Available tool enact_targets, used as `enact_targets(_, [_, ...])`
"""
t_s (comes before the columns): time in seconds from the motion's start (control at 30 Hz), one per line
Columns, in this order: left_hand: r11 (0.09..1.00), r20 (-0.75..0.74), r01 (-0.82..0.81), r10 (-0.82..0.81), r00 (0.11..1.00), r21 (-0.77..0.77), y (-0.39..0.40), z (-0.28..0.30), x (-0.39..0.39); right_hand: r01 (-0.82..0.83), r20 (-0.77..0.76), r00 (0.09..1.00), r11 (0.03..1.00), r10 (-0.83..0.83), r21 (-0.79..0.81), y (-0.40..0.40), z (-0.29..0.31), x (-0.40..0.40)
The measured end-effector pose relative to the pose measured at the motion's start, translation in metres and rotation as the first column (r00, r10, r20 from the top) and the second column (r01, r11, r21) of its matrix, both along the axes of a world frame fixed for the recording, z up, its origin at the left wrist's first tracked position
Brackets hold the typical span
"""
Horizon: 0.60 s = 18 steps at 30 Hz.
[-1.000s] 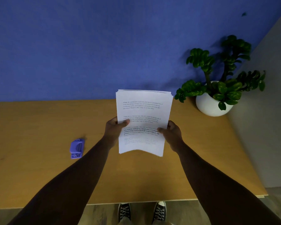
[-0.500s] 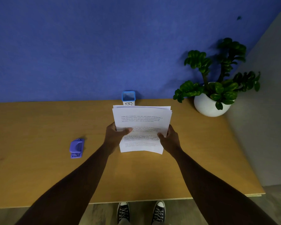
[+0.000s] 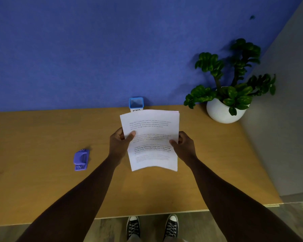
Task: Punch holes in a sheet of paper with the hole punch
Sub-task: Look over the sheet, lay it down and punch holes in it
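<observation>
Paper stack [image 3: 151,138] held above wooden desk [image 3: 42,180], both hands gripping.
Left hand [image 3: 120,141] pinches left edge, right hand [image 3: 183,145] pinches right edge; purple hole punch [image 3: 81,159] lies on desk, well left, untouched.

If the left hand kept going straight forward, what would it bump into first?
Probably the blue cup by the wall. The left hand, holding the papers, points roughly toward it, though depth is hard to judge.

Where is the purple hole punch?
In the head view, the hole punch lies on the wooden table, left of the left hand holding the papers.
</observation>
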State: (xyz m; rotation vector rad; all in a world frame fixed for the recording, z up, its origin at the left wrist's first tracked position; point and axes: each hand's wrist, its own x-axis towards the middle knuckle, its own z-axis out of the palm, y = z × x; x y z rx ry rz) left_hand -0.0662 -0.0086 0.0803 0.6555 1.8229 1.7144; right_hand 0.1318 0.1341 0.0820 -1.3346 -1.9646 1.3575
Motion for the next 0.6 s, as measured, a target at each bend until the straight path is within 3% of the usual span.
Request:
enact_targets(0.23, [1.0,0.023,-0.01,0.009,1.0,0.021,0.005,0.007,-0.008,-0.031,-0.016,0.999,0.998,0.03,-0.046,0.0,0.001,-0.001])
enact_targets(0.6, [0.983,-0.023,-0.056,0.061,0.998,0.177,0.011,0.028,0.006,0.041,0.008,0.999,0.995,-0.042,0.088,-0.006,0.004,-0.017])
